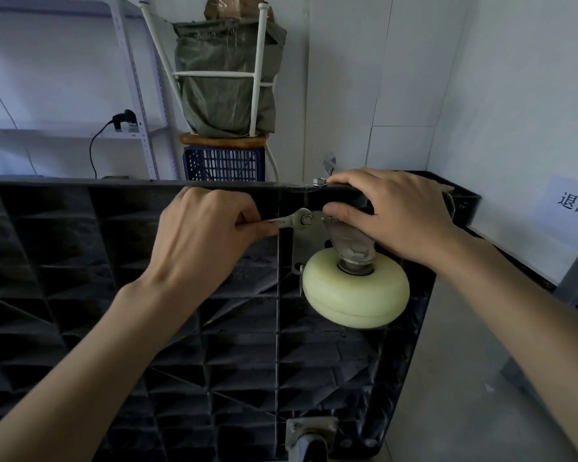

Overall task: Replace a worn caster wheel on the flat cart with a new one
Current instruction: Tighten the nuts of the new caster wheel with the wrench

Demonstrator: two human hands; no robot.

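The black flat cart (131,261) stands on its side with its ribbed underside facing me. A cream caster wheel (356,295) on a metal bracket and mounting plate (306,243) sits near the cart's top right corner. My left hand (204,235) grips the handle of a small metal wrench (292,220), whose head sits on a nut at the plate's upper left corner. My right hand (391,211) curls over the cart's top edge, thumb against the caster bracket. A bolt end with nut (319,181) sticks up on the top edge by my right fingertips.
Another caster (309,438), grey, is mounted at the cart's lower edge. Behind the cart stand a blue crate (224,163), an upturned stool holding a green sack (226,81), and a metal shelf (134,95) with a scanner. A white wall is on the right.
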